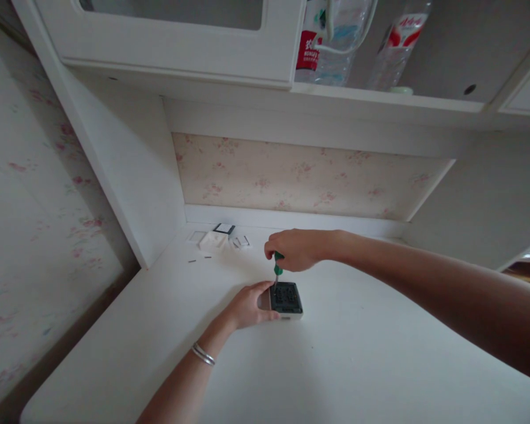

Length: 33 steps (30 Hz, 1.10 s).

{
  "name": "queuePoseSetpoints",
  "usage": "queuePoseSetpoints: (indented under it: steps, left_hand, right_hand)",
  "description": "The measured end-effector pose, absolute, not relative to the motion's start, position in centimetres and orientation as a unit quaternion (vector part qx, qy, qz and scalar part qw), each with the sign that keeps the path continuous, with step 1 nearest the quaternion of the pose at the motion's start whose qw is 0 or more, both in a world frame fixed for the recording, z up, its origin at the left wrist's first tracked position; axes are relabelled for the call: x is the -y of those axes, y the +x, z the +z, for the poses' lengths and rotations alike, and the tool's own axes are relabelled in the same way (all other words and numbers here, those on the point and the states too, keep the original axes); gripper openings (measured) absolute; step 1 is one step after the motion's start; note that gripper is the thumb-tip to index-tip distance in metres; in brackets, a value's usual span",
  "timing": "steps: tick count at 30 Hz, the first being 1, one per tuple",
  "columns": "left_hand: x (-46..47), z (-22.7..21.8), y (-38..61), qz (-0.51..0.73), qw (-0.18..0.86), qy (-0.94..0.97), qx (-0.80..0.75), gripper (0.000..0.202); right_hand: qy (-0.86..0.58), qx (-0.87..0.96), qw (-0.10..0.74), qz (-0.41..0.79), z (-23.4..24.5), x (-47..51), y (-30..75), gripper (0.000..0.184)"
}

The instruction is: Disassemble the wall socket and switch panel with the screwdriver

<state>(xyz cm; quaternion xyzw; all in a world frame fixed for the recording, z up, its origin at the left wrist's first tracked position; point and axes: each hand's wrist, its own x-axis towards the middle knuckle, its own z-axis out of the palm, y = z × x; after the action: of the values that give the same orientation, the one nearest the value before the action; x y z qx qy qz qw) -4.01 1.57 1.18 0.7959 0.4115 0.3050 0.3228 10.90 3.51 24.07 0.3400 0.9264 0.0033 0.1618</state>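
Note:
A small square device (287,299), dark on top with a white rim, lies on the white desk (357,359). My left hand (249,306) grips its left side, thumb and fingers pinched around the edge. My right hand (294,249) is closed in a fist around a green-handled screwdriver (277,271), held upright. The screwdriver's tip touches the device's upper left corner. A silver bracelet (202,354) sits on my left wrist.
Small white and dark-framed parts (221,237) and tiny loose pieces (198,258) lie at the desk's back left corner. A white side panel (128,176) stands on the left. An overhead shelf (380,97) holds two plastic water bottles (335,41).

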Motion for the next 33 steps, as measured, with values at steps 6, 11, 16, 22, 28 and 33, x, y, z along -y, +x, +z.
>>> queuePoseSetpoints:
  steps: [6, 11, 16, 22, 28, 33]
  left_hand:
    - [-1.56, 1.29, -4.00, 0.307, 0.313, 0.799, -0.411, 0.081]
    - [-1.53, 1.27, -3.98, 0.306, 0.320, 0.794, -0.416, 0.080]
    - [-1.55, 1.35, -4.02, 0.303, 0.320, 0.800, -0.408, 0.079]
    - [-1.61, 1.18, -4.03, 0.296, 0.314, 0.798, -0.420, 0.082]
    - [-1.45, 1.42, -4.01, 0.298, 0.317, 0.797, -0.418, 0.080]
    - [-1.41, 1.37, -4.13, 0.291, 0.318, 0.794, -0.429, 0.089]
  right_hand:
    - [0.361, -0.920, 0.154, 0.019, 23.93, -3.20, 10.91, 0.032]
    - [0.362, -0.921, 0.146, 0.013, 23.99, -2.90, 10.83, 0.058]
    - [0.358, -0.920, 0.157, 0.015, 24.06, -3.12, 10.77, 0.033]
    - [0.394, -0.909, 0.134, 0.021, 23.59, -3.22, 11.13, 0.049]
    - [0.324, -0.937, 0.127, 0.002, 23.41, -3.66, 11.46, 0.041]
    - [0.377, -0.916, 0.136, 0.006, 23.57, -3.42, 11.32, 0.050]
